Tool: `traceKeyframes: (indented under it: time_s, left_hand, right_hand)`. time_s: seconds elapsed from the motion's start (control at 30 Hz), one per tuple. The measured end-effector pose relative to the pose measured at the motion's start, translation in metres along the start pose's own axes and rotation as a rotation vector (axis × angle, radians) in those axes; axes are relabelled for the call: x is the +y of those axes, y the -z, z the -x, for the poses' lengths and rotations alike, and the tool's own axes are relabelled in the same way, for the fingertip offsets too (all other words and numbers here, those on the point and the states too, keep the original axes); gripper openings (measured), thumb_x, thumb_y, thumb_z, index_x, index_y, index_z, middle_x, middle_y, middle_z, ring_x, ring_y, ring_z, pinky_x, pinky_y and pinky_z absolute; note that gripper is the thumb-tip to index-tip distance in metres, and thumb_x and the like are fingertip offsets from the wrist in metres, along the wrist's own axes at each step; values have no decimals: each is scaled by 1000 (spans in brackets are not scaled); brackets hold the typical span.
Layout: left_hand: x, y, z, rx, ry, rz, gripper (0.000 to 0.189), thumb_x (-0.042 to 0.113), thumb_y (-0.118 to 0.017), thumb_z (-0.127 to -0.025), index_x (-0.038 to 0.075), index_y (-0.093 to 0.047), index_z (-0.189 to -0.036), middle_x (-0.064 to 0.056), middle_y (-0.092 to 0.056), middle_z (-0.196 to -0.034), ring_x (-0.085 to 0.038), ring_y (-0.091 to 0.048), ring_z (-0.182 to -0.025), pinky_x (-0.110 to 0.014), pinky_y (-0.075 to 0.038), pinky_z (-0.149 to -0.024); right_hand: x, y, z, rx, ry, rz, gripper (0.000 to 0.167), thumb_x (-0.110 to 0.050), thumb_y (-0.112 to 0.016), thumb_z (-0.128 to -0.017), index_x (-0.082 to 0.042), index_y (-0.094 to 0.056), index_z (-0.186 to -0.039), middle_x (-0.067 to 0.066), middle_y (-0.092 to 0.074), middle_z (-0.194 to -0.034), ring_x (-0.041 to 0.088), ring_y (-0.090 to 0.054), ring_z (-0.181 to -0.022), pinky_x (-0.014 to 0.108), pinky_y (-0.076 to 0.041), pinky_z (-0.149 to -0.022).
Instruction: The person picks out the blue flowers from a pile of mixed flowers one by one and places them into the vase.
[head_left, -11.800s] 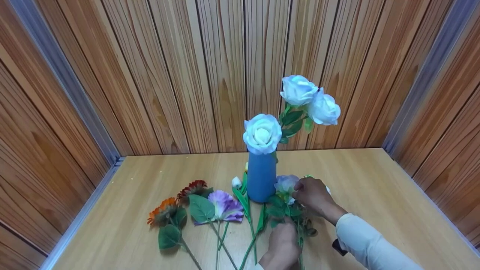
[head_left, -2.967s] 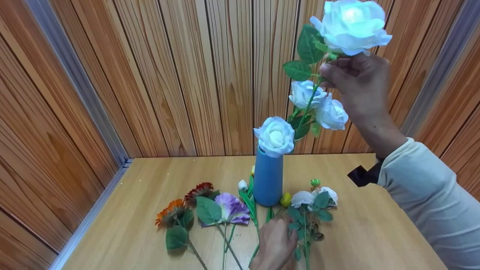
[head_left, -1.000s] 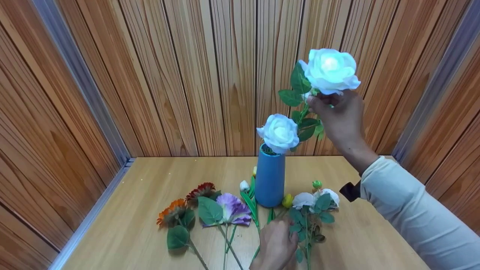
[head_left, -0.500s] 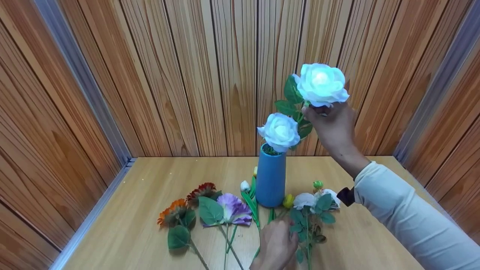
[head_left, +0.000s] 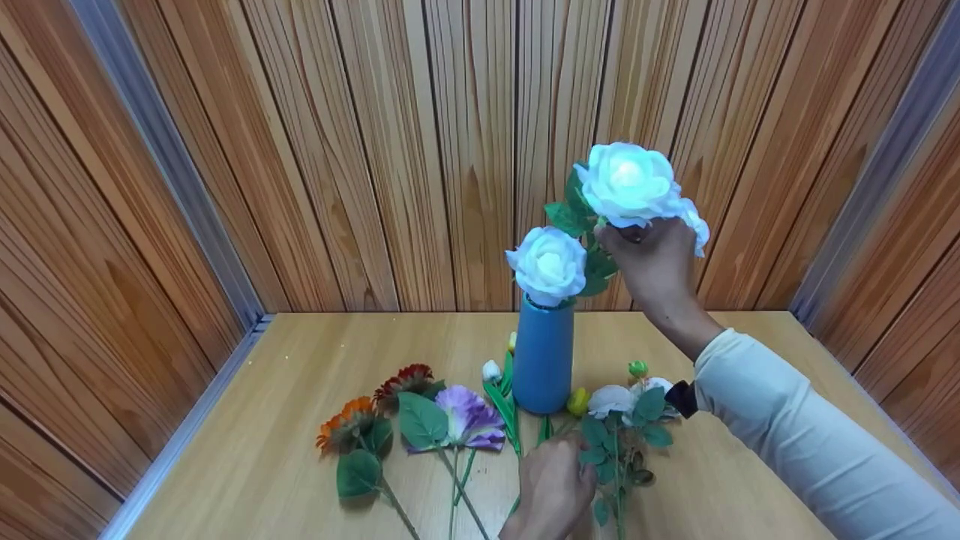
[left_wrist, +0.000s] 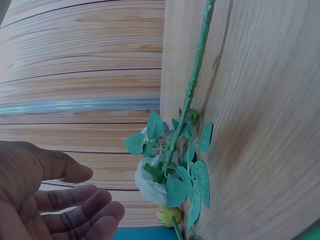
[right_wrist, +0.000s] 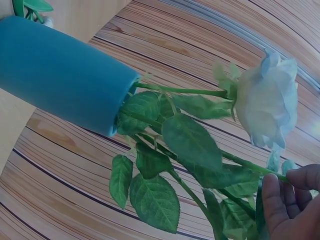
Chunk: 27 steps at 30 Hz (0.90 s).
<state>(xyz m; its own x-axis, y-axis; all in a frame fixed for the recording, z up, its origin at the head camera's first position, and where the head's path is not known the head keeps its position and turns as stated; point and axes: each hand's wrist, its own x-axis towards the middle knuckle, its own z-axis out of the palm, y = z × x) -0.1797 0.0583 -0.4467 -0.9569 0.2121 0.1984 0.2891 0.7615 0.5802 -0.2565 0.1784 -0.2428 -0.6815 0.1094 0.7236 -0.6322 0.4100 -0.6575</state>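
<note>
My right hand (head_left: pixel 654 259) pinches the stem of a large white rose (head_left: pixel 628 184) just below its bloom. In the right wrist view, thumb and fingertips (right_wrist: pixel 274 187) meet on that green stem, which runs down into the mouth of the blue vase (right_wrist: pixel 60 75). Another white rose (head_left: pixel 547 266) leans over the vase's front rim. Behind my right hand, a further white bloom (head_left: pixel 694 225) is partly hidden. My left hand (head_left: pixel 553 484) is low over the table beside a spray of small white roses (head_left: pixel 611 401); its fingers (left_wrist: pixel 75 197) are loosely bent around nothing.
On the wooden table (head_left: pixel 300 352) lie an orange flower (head_left: pixel 345 420), a dark red flower (head_left: pixel 401 379) and a purple flower (head_left: pixel 469 416). A white tulip (head_left: pixel 491 371) and a yellow tulip (head_left: pixel 577 401) lie close to the vase's base. Wood-panelled walls (head_left: pixel 360 150) enclose the back and sides.
My right hand took a rose from the table's right side, raised it high, then lowered it leftward, its stem into the vase. The front rose shifted slightly. My left hand withdrew a little, then stayed still.
</note>
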Motion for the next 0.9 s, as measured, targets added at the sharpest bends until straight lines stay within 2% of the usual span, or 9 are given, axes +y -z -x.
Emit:
traceKeyframes:
  time_s: [0.1,0.23,0.33,0.5,0.77,0.83,0.9]
  left_hand:
    - [0,0,0,1,-7,4,12,8,-67,-80,12,-72,-90,8,-47,-57,-4,-40,-43,-24,-32,-39]
    - [0,0,-1,-13,5,10,12,9,-68,-80,12,-73,-91,9,-47,-56,-4,-40,-43,-23,-32,-39]
    - [0,1,-1,-20,12,15,12,9,-69,-81,12,-72,-92,9,-49,-57,-5,-42,-44,-24,-34,-40]
    - [-1,0,0,-2,7,9,13,8,-69,-80,14,-73,-91,10,-47,-56,-4,-37,-43,-24,-32,-39]
    - [-2,0,0,-4,19,15,14,9,-69,-81,14,-73,-92,10,-44,-55,-4,-34,-42,-24,-30,-38]
    - [-2,0,0,-6,21,15,14,9,-68,-80,14,-73,-92,10,-45,-56,-4,-36,-43,-24,-31,-39]
    - [-3,-1,0,2,9,12,14,8,-68,-79,14,-73,-91,9,-47,-57,-4,-37,-43,-23,-31,-39]
  right_hand:
    - [1,-2,1,-8,-8,4,40,0,-67,-86,3,-52,-123,8,-61,-112,16,-59,-104,36,-49,-91]
    - [4,-5,2,-25,-14,1,41,-1,-67,-87,3,-50,-124,9,-59,-115,19,-58,-110,41,-47,-93]
    - [7,-8,3,-23,0,-9,41,2,-66,-86,4,-49,-123,10,-59,-114,18,-58,-106,41,-48,-92]
    - [13,-13,4,-10,36,-52,45,7,-66,-84,5,-47,-125,12,-57,-117,18,-56,-111,43,-46,-94]
    - [18,-18,7,-13,11,-80,51,6,-67,-84,4,-44,-129,12,-54,-125,20,-51,-120,44,-42,-100]
    - [19,-18,8,-13,3,-65,49,6,-67,-85,4,-44,-128,12,-54,-124,20,-52,-119,43,-43,-99]
    - [19,-19,9,-9,-9,-33,44,3,-67,-85,4,-48,-125,12,-57,-118,19,-56,-110,37,-46,-95]
